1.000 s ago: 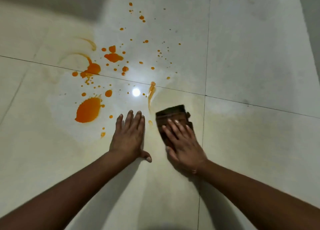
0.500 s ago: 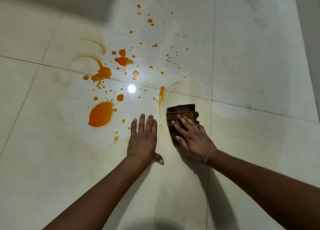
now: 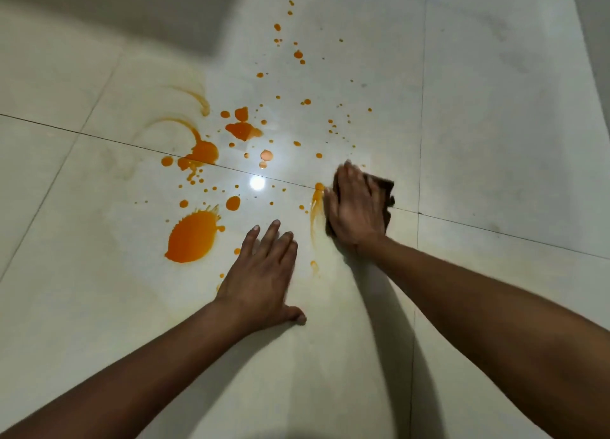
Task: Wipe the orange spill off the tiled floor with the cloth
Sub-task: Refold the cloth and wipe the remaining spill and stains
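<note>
Orange spill (image 3: 193, 235) — spread across the pale tiled floor (image 3: 495, 108), mostly left of centre: one large blot near the left hand, a second cluster at the grout line (image 3: 99, 136) farther off, and fine droplets trailing away toward the top of the view. Faint curved smears (image 3: 194, 97) lie at the far left edge of the mess.

Cloth (image 3: 384, 191), dark brown, sits under the right hand (image 3: 356, 207), which lies flat on top and presses it to the tile; whether the fingers curl round an edge cannot be told, as the hand is blurred. It lies at the right margin of the spill, beside a thin orange streak (image 3: 316, 207). Left hand (image 3: 264, 273) rests spread and empty on the floor, palm down, holding nothing, well apart from the right.

Risks, as judged:
- Left hand is just beside small droplets; a shift of weight could put the palm in them and carry orange onto bare tile.
- Cloth is small against the big blot — it may saturate and smear rather than lift.
- Wet glossy tile under a bracing palm could slip.
- Liquid may settle in the grout line and stain.

Writing or brands: none visible.
</note>
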`<action>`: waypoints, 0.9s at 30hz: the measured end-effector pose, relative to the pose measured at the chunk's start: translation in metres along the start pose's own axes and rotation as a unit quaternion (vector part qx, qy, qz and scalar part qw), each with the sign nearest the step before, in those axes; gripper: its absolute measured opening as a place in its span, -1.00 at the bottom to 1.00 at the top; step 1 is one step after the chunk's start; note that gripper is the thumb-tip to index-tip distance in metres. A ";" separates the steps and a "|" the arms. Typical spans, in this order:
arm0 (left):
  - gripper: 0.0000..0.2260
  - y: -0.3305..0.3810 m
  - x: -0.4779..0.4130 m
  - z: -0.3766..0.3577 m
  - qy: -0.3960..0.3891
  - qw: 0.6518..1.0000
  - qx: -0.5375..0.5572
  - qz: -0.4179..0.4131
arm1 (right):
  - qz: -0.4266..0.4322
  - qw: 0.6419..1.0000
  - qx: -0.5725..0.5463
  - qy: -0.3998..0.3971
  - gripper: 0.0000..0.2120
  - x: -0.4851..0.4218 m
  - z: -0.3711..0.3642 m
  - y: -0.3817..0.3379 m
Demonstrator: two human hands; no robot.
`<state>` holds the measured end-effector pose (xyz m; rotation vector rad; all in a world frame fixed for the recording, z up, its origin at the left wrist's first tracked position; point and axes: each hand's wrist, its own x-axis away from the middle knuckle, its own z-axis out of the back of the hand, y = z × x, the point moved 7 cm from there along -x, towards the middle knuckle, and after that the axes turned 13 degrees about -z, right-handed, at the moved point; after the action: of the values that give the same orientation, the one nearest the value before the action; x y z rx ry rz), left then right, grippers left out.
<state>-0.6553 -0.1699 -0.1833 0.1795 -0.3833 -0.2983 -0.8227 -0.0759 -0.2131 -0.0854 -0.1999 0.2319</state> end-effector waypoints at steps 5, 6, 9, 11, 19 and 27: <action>-0.06 -0.005 0.009 0.008 0.015 0.998 -0.040 -0.047 | 0.129 0.991 0.018 -0.021 -0.30 0.010 -0.003 -0.072; -0.12 -0.006 0.018 0.013 0.029 0.998 -0.035 -0.044 | 0.184 0.982 0.022 -0.042 -0.30 0.041 -0.004 -0.067; -0.28 -0.005 0.042 0.012 0.065 0.997 -0.021 -0.040 | 0.234 0.969 0.025 -0.076 -0.31 0.089 -0.006 -0.021; -0.30 0.000 0.052 -0.001 0.051 0.997 -0.018 -0.047 | 0.175 0.982 0.025 -0.061 -0.29 0.055 -0.003 -0.008; -0.33 -0.008 0.064 -0.022 0.047 0.998 -0.031 -0.015 | 0.236 0.969 0.043 -0.055 -0.30 0.078 -0.010 -0.050; -0.33 -0.012 0.077 -0.036 0.053 0.997 -0.048 -0.015 | 0.160 0.986 0.045 -0.023 -0.28 0.031 -0.015 -0.090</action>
<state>-0.5762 -0.2014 -0.1928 0.1061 -0.2614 -0.3350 -0.7708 -0.1565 -0.2125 -0.0225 -0.2210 0.5637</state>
